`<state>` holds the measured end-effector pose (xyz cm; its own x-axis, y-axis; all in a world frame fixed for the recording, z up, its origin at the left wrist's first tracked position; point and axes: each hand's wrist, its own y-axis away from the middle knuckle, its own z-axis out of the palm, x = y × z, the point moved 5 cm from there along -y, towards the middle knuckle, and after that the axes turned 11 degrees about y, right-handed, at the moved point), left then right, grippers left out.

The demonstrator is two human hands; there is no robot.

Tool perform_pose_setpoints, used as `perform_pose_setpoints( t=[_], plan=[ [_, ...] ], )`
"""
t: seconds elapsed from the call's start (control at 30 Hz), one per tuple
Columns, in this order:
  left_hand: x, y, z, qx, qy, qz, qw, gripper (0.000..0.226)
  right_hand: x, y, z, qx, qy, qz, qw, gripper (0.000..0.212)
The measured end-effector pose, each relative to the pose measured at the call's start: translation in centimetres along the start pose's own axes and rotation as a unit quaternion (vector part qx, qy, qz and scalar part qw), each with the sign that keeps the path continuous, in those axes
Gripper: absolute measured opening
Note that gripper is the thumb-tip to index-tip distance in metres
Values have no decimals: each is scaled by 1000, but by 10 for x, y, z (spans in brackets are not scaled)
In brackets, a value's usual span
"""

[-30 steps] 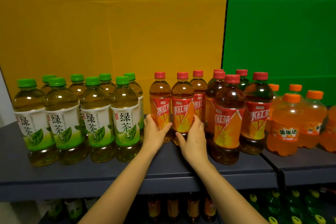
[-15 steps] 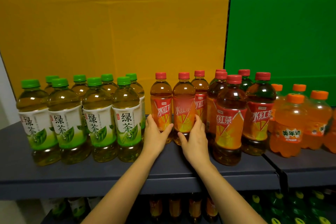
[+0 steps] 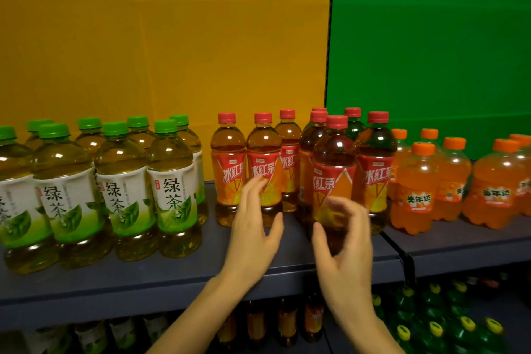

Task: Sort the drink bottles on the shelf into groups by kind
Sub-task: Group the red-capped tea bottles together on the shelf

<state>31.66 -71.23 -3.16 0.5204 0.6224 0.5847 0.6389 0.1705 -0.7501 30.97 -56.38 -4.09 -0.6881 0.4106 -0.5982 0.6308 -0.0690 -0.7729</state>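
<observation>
My left grip (image 3: 253, 230) is spread wide, fingers straight, holding nothing. It hangs left of the front red tea (image 3: 333, 178) and covers the lower part of a second red tea (image 3: 263, 158). My right grip (image 3: 347, 247) is also unclenched and empty, fingers loosely bent, right before the front red tea's base and hiding it. Motion blur smears its fingertips, so they may be brushing the label; I cannot tell. More red teas crowd behind the front one, partly hidden by it. Well left of it stand the green teas (image 3: 172, 195), the outermost cut off by the frame edge. Right of it sit the orange sodas (image 3: 416, 198), the last one also cut off. All stand on the shelf (image 3: 172, 276). Under it, dim bottles (image 3: 287, 322) are hard to make out.
</observation>
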Motion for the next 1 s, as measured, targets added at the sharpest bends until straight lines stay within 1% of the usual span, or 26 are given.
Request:
perform_pose_setpoints(
  t=[0.03, 0.07, 0.1, 0.17, 0.23, 0.33, 0.43, 0.6, 0.7, 0.83, 1.0],
  plan=[
    [4, -4, 6, -22, 16, -10, 1000, 57, 5, -3, -6, 43, -1, 14, 999, 47],
    [5, -8, 13, -43, 34, -26, 998, 56, 12, -7, -8, 66, 0, 33, 997, 54],
    [5, -14, 20, -60, 50, -40, 996, 57, 19, -11, -6, 64, 2, 57, 996, 62],
    [-2, -26, 36, -83, 72, -75, 991, 61, 33, -18, 5, 7, 17, 101, 995, 77],
    [-13, -36, 50, -97, 97, -127, 982, 65, 44, -23, 15, -58, 31, 126, 990, 84],
    [-28, -45, 67, -109, 114, -183, 970, 72, 56, -25, 15, -98, 12, 164, 982, 79],
    [-31, -50, 78, -102, 126, -194, 967, 77, 63, -21, 3, -103, -12, 178, 979, 81],
    [-18, -60, 86, -30, 60, -181, 981, 86, 61, -22, -23, -90, -61, 173, 979, 67],
    [-17, -61, 95, -10, 49, -187, 981, 79, 62, -23, -36, -89, -54, 166, 981, 74],
    [-19, -58, 95, 11, 75, -192, 978, 69, 63, -23, -49, -97, -51, 161, 981, 82],
    [-13, -37, 76, 14, 144, -166, 976, 68, 54, -28, -45, -113, -86, 143, 979, 69]
  ],
)
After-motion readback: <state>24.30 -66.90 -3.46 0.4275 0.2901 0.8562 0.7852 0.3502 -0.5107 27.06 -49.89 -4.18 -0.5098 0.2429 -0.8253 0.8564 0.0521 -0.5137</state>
